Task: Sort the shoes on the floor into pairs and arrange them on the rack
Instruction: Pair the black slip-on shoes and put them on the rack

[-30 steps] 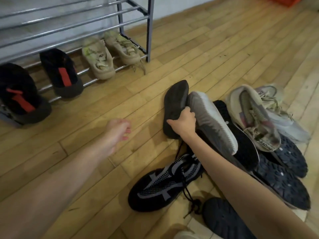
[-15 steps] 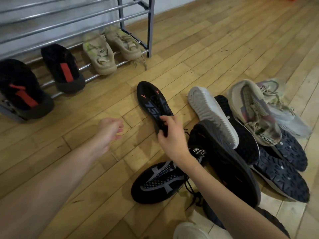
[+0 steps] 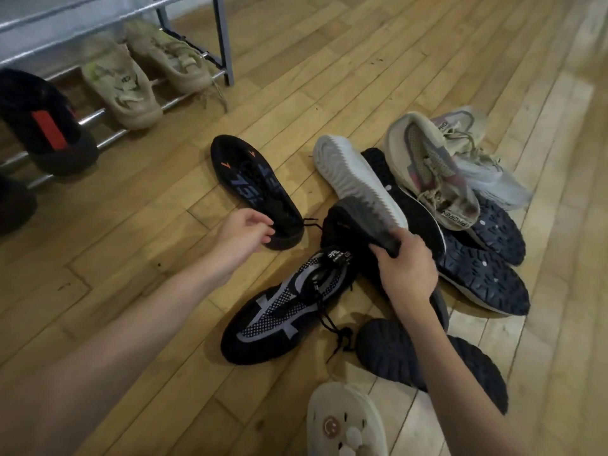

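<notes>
Glossy wood floor [image 3: 329,77]; metal rack [image 3: 227,44].

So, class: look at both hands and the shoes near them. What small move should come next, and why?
Probably the left hand closes on the heel of the black slip-on shoe lying apart on the floor. Its fingers are open right at that heel, while the right hand already grips a dark shoe in the pile.

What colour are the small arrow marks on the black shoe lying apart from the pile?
Orange, on the black shoe; head view.

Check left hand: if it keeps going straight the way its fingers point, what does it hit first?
Most likely the heel of the black insole-up shoe; the left hand has its fingertips right beside it. Contact can't be judged from this single view.
</notes>
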Available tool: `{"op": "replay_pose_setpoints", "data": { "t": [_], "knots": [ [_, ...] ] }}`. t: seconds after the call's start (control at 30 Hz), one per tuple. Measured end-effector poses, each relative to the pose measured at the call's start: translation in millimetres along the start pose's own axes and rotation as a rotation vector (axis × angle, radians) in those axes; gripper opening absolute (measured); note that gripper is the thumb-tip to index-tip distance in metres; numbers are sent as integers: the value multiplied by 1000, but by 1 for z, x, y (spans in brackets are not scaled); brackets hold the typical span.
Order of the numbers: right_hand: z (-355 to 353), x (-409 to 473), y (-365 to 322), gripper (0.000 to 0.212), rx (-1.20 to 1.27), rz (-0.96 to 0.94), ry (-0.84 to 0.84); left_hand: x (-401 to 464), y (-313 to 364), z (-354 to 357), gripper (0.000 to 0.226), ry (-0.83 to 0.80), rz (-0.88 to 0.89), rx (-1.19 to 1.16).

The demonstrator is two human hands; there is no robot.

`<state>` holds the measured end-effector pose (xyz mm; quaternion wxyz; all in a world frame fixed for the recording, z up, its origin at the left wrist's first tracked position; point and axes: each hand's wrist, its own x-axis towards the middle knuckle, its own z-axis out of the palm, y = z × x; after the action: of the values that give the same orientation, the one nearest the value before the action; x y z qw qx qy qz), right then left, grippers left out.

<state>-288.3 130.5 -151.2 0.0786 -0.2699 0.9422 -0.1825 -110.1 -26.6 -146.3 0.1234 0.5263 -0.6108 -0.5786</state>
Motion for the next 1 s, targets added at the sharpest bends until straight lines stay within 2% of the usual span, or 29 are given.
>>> {"op": "replay_pose_setpoints", "data": {
  "t": [0.17, 0.23, 0.3, 0.43, 0.53, 0.63, 0.73, 0.8, 0.9, 1.0],
  "knots": [
    [-36, 14, 14, 29, 376, -149, 67, -5, 21, 1, 20, -35, 71, -12],
    [-49, 21, 12, 24, 508, -190, 0, -5, 27, 1, 20, -59, 91, -26],
    [-58, 28, 6, 42, 577, -195, -132, -4, 32, 0, 21, -70, 102, -48],
    [-61, 32, -11, 30, 610, -221, -375, -5, 42, -6, 31, -102, 67, -146],
    [-56, 33, -25, 26, 555, -399, -543, -10, 40, -21, 44, -222, 24, -191],
    [-44, 38, -49, 19, 332, -593, -696, -20, 28, -36, 43, -331, 20, -116],
    [-28, 47, -86, 26, 146, -730, -629, -20, 14, -56, 28, -243, 18, 14],
    [-19, 49, -116, 30, 120, -801, -557, -20, 7, -72, 30, -223, -26, -2],
    [-6, 43, -153, 34, 123, -924, -490, -26, 0, -93, 27, -222, -84, -87],
    [16, 32, -167, 36, 101, -966, -352, -36, -15, -113, 29, -178, -172, -306]
  ]
}}
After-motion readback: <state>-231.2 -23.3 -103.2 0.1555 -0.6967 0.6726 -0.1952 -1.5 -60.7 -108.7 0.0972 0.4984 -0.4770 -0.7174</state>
